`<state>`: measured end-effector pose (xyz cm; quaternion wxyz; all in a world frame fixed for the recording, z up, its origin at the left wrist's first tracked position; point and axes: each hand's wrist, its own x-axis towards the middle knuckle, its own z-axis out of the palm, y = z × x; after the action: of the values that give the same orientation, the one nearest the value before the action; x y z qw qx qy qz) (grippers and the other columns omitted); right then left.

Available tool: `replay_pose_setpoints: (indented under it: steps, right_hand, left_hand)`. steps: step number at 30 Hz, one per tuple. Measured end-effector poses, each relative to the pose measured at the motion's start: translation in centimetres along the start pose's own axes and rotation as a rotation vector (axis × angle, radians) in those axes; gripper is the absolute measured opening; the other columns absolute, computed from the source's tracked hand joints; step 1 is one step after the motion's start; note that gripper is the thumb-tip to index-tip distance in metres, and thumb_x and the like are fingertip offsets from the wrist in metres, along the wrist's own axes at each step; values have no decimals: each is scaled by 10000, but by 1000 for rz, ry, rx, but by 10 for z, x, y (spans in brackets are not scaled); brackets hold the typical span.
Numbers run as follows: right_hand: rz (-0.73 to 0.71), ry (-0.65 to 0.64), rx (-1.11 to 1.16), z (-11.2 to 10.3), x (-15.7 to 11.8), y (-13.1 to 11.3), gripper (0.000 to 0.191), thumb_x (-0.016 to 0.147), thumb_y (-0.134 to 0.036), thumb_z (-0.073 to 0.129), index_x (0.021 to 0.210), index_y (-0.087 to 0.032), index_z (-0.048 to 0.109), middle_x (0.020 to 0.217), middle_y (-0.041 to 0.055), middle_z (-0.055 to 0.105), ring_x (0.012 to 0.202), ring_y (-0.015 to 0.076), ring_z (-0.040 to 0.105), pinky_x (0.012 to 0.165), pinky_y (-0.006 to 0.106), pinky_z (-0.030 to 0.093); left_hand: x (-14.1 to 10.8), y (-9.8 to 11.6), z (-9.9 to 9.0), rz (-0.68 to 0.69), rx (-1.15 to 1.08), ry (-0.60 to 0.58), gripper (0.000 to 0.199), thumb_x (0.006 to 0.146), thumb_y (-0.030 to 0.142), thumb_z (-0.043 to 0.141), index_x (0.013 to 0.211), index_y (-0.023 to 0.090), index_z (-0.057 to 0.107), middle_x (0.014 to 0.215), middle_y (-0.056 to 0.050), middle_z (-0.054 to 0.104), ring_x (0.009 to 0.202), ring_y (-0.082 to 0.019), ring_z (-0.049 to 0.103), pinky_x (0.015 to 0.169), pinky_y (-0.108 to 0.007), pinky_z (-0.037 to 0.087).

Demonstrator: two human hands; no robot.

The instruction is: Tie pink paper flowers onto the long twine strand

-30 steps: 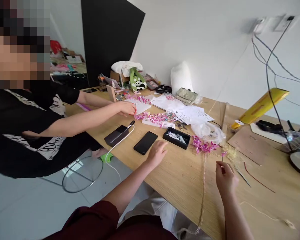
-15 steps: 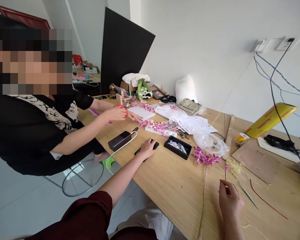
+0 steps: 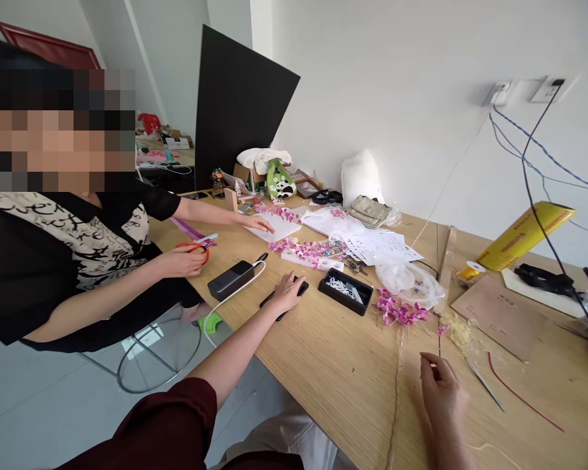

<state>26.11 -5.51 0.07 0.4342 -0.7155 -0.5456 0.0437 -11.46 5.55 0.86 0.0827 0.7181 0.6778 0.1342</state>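
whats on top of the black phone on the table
The person's left hand lies across the flat black rectangular phone, covering its middle; what's beneath the hand cannot be seen.

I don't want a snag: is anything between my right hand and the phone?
Yes: the cord lies on the table between your right hand and the phone, and your left hand rests on the phone.

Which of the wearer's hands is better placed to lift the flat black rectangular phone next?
Probably the left hand: it rests on the phone, while the right hand is farther off, beyond the beige braided cord.
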Motion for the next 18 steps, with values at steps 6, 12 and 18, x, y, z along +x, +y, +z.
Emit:
replay_pose_setpoints:
  steps: [6,12,18]
  right_hand:
    - [-22,11,-7,-1,0,0,292,705,-425,481,756,-191,648,718,51,645,569,162,558,575,261,398]
    - [9,25,-34,-5,2,-5,316,692,-434,469,755,-185,653,701,56,641,572,172,559,566,270,393]
    - [28,-7,-35,-6,4,-6,315,683,-438,473,754,-188,652,708,62,650,578,184,564,569,279,391]
  left_hand:
    - [0,-2,2,8,14,-16,637,732,164,528,1322,300,331,1448,-107,180,1288,-288,271,922,-441,396]
    - [1,1,1,-12,-9,-11,605,751,161,528,1314,296,353,1462,-94,179,1304,-276,261,959,-431,367]
    - [-20,24,-17,70,-120,169,612,699,341,654,1261,244,432,1373,-119,354,1272,-306,301,1007,-502,291]
